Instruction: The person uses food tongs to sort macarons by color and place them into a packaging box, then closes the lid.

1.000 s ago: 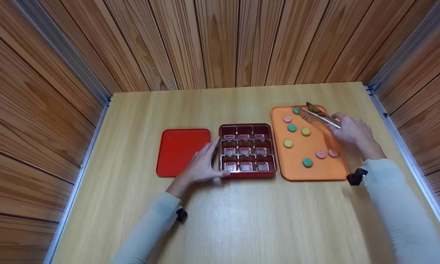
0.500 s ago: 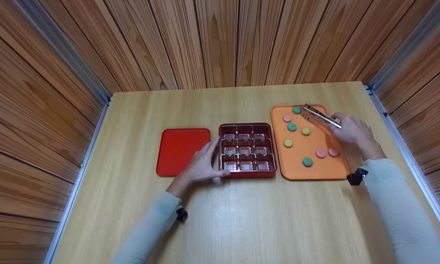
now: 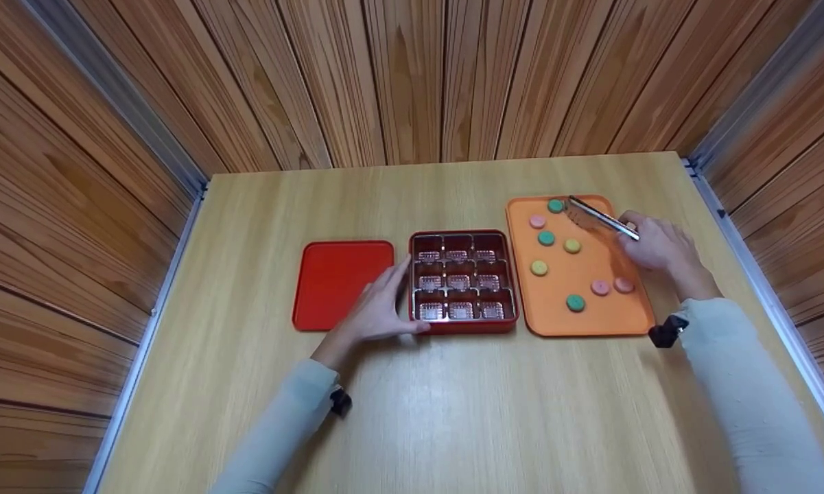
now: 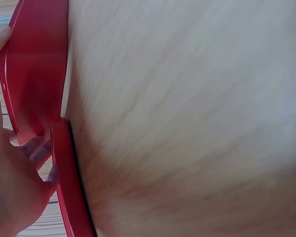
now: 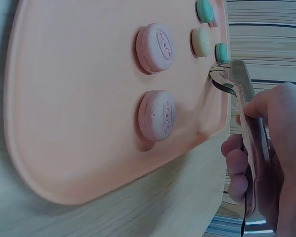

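My right hand [image 3: 658, 245] grips metal serving tongs [image 3: 607, 219] over the far right part of an orange tray [image 3: 556, 324]. The fork-like end of the tongs shows in the right wrist view, right by a green macaron [image 5: 221, 52]. Several pink, green and yellow macarons lie spread on the tray. Left of it stands a red box [image 3: 466, 329] with a divided plastic insert, its compartments bare. My left hand [image 3: 374, 310] rests against the box's near left corner, fingers extended along the left side and thumb at the front edge.
A flat red lid [image 3: 336, 278] lies left of the box, partly behind my left hand. Two pink macarons, one a pink macaron [image 5: 157, 116], sit near the tray's right edge. Wood-panelled walls [image 3: 412, 82] enclose the table [image 3: 453, 412] at the back and sides.
The tongs have turned in my right hand, so their arms, seen spread apart earlier, now line up as one narrow strip. My left hand and the box stay still.
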### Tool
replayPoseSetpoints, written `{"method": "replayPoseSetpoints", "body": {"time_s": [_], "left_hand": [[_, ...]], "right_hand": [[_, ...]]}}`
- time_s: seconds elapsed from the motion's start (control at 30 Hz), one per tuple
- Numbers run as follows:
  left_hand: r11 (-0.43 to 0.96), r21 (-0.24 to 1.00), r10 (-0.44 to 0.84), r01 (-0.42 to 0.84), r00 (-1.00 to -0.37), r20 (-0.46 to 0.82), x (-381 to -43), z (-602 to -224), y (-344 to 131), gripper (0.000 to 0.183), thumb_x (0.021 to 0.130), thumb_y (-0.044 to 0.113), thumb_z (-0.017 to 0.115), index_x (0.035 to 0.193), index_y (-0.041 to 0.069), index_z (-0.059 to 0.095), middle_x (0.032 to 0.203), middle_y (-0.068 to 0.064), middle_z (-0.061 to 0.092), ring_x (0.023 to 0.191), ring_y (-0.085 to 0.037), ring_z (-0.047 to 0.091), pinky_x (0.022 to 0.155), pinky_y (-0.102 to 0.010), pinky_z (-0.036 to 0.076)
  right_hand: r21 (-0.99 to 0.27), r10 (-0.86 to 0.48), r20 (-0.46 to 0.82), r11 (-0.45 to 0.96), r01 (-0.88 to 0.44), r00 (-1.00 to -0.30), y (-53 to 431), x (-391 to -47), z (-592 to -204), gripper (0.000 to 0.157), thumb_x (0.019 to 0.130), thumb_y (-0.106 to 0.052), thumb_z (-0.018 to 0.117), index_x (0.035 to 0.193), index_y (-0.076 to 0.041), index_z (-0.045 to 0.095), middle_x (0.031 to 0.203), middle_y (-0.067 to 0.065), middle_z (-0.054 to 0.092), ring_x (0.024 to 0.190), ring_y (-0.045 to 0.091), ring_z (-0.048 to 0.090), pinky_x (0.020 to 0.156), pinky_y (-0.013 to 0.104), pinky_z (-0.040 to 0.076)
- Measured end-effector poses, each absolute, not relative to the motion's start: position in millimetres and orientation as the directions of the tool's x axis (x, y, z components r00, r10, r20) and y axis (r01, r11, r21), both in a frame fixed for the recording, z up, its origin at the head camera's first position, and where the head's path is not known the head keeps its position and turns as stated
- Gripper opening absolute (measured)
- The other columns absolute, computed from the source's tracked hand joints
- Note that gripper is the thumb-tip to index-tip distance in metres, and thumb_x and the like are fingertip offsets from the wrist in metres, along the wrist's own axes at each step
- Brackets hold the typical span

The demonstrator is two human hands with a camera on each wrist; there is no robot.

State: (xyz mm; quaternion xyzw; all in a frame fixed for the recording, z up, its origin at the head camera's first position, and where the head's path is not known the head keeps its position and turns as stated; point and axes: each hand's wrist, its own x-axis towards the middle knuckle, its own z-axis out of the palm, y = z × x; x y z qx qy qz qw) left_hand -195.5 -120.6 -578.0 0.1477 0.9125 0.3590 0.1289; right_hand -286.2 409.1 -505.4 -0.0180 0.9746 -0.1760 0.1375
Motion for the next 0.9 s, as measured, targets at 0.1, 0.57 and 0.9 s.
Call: {"method": "replayPoseSetpoints", "body": {"time_s": [0.1, 0.57, 0.9], "left_hand": [[0.699, 0.693, 0.364, 0.176, -0.922, -0.133, -195.2, -578.0, -120.3, 0.139, 0.079, 0.072, 0.090, 0.184, 0.030, 0.009, 0.188, -0.017, 0.027, 0.175, -0.043, 0.025, 0.140, -0.078, 0.017], [0.698, 0.696, 0.356, 0.169, -0.925, -0.133, -195.5, -577.9, -120.3, 0.138, 0.079, 0.068, 0.093, 0.183, 0.030, 0.010, 0.188, -0.017, 0.026, 0.177, -0.043, 0.023, 0.141, -0.077, 0.015], [0.693, 0.702, 0.351, 0.165, -0.928, -0.129, -195.0, -578.8, -120.3, 0.138, 0.079, 0.071, 0.091, 0.183, 0.030, 0.011, 0.188, -0.016, 0.027, 0.176, -0.042, 0.025, 0.141, -0.076, 0.016]], "right_hand": [[-0.345, -0.083, -0.262, 0.938, 0.013, -0.962, 409.5, -286.0, -503.3, 0.053, 0.115, -0.034, 0.052, 0.160, -0.006, 0.050, 0.130, 0.031, 0.062, 0.111, 0.050, 0.056, 0.088, 0.058, 0.045], [-0.348, -0.073, -0.236, 0.937, 0.014, -0.969, 406.6, -282.5, -492.3, 0.051, 0.116, -0.037, 0.053, 0.159, -0.010, 0.051, 0.113, 0.024, 0.062, 0.096, 0.040, 0.056, 0.076, 0.043, 0.038], [-0.338, -0.152, -0.138, 0.936, -0.098, -0.979, 384.9, -275.9, -476.0, 0.046, 0.115, -0.035, 0.055, 0.154, -0.011, 0.057, 0.088, 0.013, 0.058, 0.074, 0.031, 0.054, 0.065, 0.039, 0.040]]}}
